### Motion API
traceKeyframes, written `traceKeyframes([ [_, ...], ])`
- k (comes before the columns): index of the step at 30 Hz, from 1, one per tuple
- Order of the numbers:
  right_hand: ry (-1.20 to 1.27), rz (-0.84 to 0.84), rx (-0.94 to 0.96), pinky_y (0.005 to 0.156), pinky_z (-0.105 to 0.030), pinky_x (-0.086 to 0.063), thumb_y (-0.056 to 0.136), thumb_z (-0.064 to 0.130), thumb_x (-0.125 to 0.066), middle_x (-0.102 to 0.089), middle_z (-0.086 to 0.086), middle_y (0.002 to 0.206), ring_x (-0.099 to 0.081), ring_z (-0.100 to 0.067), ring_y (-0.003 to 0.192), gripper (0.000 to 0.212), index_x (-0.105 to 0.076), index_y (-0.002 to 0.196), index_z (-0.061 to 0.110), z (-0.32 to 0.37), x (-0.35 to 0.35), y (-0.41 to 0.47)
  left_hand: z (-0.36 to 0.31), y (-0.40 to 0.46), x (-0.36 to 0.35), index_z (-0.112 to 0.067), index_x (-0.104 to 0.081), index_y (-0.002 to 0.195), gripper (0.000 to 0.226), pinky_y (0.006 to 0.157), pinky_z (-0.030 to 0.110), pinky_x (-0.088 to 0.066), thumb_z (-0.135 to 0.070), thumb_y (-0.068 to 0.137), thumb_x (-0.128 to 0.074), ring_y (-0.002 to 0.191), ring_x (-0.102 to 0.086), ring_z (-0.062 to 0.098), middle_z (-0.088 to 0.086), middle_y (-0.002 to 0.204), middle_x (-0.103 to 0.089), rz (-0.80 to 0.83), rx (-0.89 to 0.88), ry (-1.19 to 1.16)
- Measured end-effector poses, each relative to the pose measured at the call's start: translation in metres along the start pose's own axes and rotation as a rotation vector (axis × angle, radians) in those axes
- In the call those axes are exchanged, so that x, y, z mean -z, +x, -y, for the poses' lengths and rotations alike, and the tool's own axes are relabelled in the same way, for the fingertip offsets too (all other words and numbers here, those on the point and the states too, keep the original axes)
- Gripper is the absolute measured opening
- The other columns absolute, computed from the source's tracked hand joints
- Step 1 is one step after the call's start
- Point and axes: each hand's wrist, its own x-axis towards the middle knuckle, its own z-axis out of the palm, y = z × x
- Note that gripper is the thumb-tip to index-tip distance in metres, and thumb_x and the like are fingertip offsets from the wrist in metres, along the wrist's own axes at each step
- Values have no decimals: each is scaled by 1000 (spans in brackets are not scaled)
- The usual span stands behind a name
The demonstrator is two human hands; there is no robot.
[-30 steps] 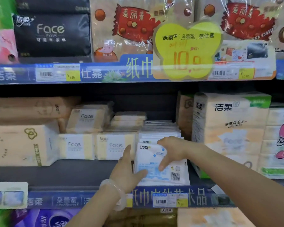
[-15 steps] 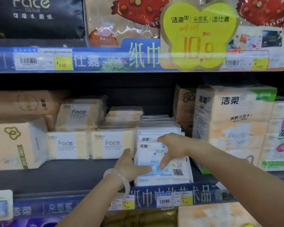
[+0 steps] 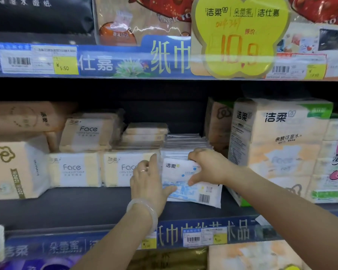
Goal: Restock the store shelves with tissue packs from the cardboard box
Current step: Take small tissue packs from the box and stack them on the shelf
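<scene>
Both hands are on a flat white and blue tissue pack (image 3: 191, 184) that stands tilted at the front of the middle shelf (image 3: 82, 207), leaning back against a row of similar thin white packs (image 3: 185, 142) filed behind it. The left hand (image 3: 148, 182), with a ring on one finger and a pale bangle (image 3: 144, 210) at the wrist, holds the pack's left edge, its thumb laid across the lower front and its fingers reaching up along the side. The right hand (image 3: 209, 166) pinches the pack from above, fingers curled over the top edge and thumb pressed on the front face. The pack's lower right corner, with its barcode, rests on the shelf. Just to the left, touching the left hand, sit two cream packs printed Face (image 3: 98, 169), with more of the same stacked behind and above them. To the right of the thin packs stands a tall bundle of peach and white tissues (image 3: 277, 145), close beside the right wrist. A big yellow price sign (image 3: 240, 36) reading 10.9 hangs from the blue edge strip (image 3: 113, 63) of the shelf above. The cardboard box does not show in this view
</scene>
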Motion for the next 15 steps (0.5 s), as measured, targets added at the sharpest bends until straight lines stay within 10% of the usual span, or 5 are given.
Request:
traceKeyframes([
  [5,26,-17,-53,55,-32,-30,76,47,-72,-38,8,65,-42,-18,70,49,-31,62,23,10,19,-4,-20,-27,3,-15,-40,128,84,88,29,-47,-39,59,-84,109,-45,19,5,117,-49,-55,-313,-146],
  [7,111,-23,-77,52,-29,-28,80,43,-69,-38,5,64,-39,-16,63,45,-34,62,20,16,28,-5,-34,-39,3,-23,2,147,115,114,30,-22,-54,66,-73,139,-13,19,-3,148,-12,164,-142,-364],
  [10,416,-15,-190,47,-25,-26,82,32,-68,-37,2,60,-34,-13,53,43,-36,58,16,28,33,-4,-56,-50,3,-42,45,117,135,119,37,0,-61,59,-75,139,26,10,-15,144,33,274,-34,-482],
  [13,798,34,-245,53,-24,-32,84,31,-67,-43,0,59,-40,-15,56,35,-45,61,17,32,33,-5,-57,-49,7,-53,23,132,110,115,36,-25,-37,77,-70,144,-11,18,0,157,-4,125,1,-671],
  [15,1108,72,-198,54,-25,-45,90,35,-60,-57,-1,66,-54,-14,58,26,-57,74,15,29,38,-11,-45,-46,16,-41,-27,134,65,86,20,-49,-18,85,-62,108,-55,3,0,127,-53,-44,28,-828],
])
